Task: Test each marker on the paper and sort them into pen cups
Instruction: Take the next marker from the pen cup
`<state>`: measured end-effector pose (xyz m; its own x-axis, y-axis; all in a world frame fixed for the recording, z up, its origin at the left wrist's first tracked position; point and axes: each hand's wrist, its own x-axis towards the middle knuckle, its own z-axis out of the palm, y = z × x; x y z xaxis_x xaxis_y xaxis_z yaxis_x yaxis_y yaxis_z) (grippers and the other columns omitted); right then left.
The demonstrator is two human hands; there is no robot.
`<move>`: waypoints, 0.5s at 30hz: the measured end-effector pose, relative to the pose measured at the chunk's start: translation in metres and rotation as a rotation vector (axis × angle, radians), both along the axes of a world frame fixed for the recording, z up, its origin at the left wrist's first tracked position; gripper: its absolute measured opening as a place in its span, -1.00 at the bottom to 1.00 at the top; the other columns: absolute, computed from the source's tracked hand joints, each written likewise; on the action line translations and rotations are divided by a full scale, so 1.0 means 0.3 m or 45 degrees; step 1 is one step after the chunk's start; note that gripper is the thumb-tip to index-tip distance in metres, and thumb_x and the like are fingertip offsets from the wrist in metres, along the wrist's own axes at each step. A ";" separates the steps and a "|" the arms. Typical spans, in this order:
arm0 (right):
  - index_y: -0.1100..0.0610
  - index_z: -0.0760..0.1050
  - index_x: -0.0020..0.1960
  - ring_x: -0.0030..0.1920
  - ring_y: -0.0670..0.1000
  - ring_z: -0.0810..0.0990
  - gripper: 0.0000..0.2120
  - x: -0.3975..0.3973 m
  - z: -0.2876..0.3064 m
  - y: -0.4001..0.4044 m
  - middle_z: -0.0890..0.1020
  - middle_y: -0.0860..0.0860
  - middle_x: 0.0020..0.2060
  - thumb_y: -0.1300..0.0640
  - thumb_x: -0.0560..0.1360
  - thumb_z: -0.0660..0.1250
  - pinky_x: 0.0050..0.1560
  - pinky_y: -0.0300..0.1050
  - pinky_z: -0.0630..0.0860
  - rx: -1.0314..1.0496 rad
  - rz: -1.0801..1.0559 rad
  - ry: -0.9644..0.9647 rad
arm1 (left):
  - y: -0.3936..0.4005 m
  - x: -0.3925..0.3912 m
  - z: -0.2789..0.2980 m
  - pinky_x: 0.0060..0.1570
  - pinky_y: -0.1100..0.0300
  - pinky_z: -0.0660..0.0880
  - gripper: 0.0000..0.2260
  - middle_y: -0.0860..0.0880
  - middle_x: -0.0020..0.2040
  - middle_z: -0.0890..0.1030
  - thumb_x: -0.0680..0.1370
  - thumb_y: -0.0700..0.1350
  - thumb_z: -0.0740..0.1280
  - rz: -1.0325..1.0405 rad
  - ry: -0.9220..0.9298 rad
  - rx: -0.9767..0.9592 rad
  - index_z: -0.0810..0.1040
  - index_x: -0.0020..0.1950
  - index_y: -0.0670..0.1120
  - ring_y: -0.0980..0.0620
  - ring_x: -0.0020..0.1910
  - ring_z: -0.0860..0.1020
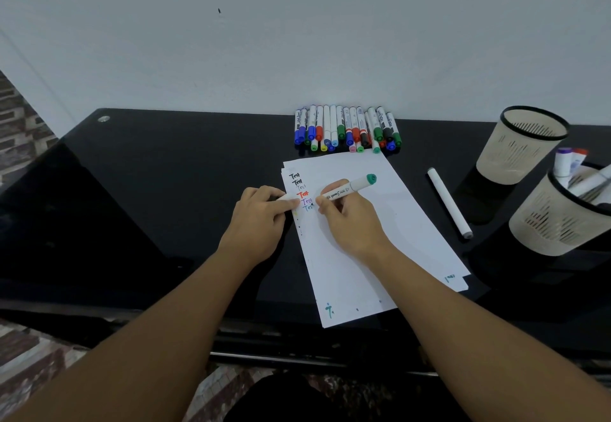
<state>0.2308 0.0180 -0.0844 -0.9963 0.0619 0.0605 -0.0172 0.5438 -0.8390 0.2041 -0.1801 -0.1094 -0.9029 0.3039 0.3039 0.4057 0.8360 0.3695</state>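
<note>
My right hand (347, 220) grips a white marker with a green end (355, 186), its tip down on the white paper (370, 256) just below several coloured "Test" words (302, 191). My left hand (264, 213) rests on the paper's left edge and pinches a small white piece, which looks like the marker's cap (287, 199). A row of several capped markers (347, 129) lies beyond the paper against the wall. Two beige mesh pen cups stand at the right: the far cup (519, 144) looks empty, the near cup (558, 223) holds several markers.
A single white marker (449, 203) lies on the black glossy table (148, 190) between the paper and the cups. The wall runs right behind the marker row. The table's front edge is close to my body.
</note>
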 end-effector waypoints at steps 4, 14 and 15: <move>0.02 0.46 0.14 -0.05 -0.07 0.62 -0.88 0.009 0.003 0.006 0.63 -0.04 -0.06 -0.02 0.69 0.26 -0.07 -0.25 0.53 0.041 0.004 0.007 | 0.001 -0.001 0.001 0.24 -0.04 0.44 -0.69 0.06 0.29 0.54 0.66 -0.16 0.27 0.004 -0.002 0.002 0.62 0.34 0.10 -0.02 0.26 0.37; 0.00 0.47 0.12 -0.05 -0.09 0.62 -0.89 0.009 0.007 0.001 0.65 -0.05 -0.06 -0.02 0.69 0.25 -0.13 -0.32 0.48 0.030 0.000 0.006 | 0.002 0.022 0.012 0.14 0.02 0.54 -0.71 -0.03 0.33 0.51 0.63 -0.19 0.32 -0.019 0.069 0.059 0.64 0.31 0.04 -0.03 0.20 0.48; -0.01 0.47 0.11 -0.05 -0.09 0.62 -0.90 0.010 0.006 0.001 0.65 -0.04 -0.06 -0.03 0.69 0.25 -0.12 -0.29 0.49 0.023 -0.011 0.012 | 0.001 0.028 0.015 0.12 0.04 0.55 -0.70 -0.02 0.32 0.48 0.63 -0.19 0.33 -0.019 0.074 0.105 0.61 0.33 0.02 -0.01 0.19 0.49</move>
